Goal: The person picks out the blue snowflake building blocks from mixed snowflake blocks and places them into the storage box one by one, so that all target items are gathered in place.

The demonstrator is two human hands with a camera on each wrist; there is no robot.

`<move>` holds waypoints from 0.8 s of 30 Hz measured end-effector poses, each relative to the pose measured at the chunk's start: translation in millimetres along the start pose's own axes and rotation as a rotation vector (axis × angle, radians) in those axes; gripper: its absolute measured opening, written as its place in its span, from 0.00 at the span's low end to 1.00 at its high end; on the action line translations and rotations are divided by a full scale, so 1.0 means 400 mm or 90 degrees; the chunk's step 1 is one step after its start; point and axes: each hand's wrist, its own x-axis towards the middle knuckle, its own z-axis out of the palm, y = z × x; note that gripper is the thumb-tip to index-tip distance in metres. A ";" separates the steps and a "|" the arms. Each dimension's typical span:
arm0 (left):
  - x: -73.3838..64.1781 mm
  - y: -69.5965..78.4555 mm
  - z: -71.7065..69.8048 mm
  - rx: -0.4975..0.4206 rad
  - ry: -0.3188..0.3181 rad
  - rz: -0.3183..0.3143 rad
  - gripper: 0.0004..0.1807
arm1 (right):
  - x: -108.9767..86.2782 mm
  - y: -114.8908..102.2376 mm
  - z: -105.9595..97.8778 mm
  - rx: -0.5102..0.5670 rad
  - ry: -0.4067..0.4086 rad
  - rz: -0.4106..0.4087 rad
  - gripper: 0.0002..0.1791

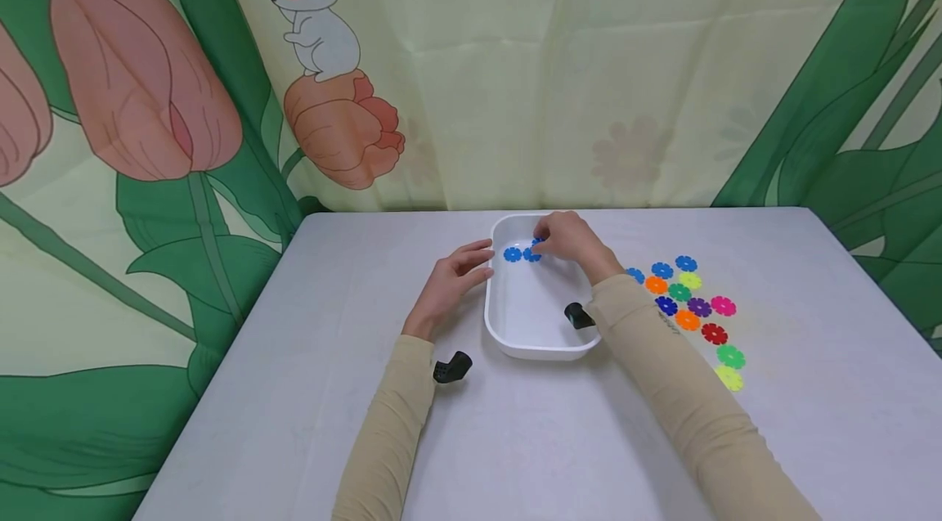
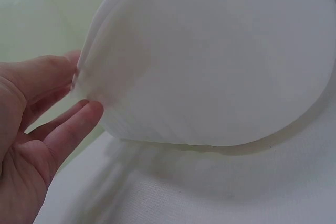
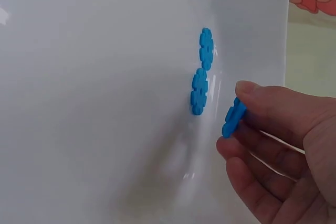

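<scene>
A white rectangular tray [image 1: 540, 351] stands on the table, with two blue flower-shaped plastic discs, one [image 1: 512, 254] beside the other [image 3: 199, 92], at its far end. My right hand [image 1: 570, 239] reaches over the tray's far right part. Between thumb and fingertips it pinches another blue flower-shaped disc [image 3: 234, 116], held a little apart from the two lying there. At the tray's left side my left hand [image 1: 458, 280] touches the rim and outer wall with fairly straight fingers. In the left wrist view the left hand [image 2: 47, 103] shows against the tray wall [image 2: 210, 66].
Right of the tray lie several loose flower-shaped discs, among them a pink one [image 1: 724, 306], a red one [image 1: 714, 334] and a yellow one [image 1: 729, 378]. The right forearm [image 1: 684, 390] partly covers them. A printed curtain [image 1: 500, 112] hangs behind the white table [image 1: 294, 423].
</scene>
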 end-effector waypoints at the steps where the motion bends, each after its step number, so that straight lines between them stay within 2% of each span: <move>1: 0.000 0.000 0.000 0.001 0.001 0.000 0.21 | 0.001 0.000 0.000 -0.007 0.002 0.000 0.17; 24: -0.006 0.004 0.004 0.011 0.008 -0.003 0.21 | 0.006 0.001 0.002 -0.129 -0.039 0.013 0.12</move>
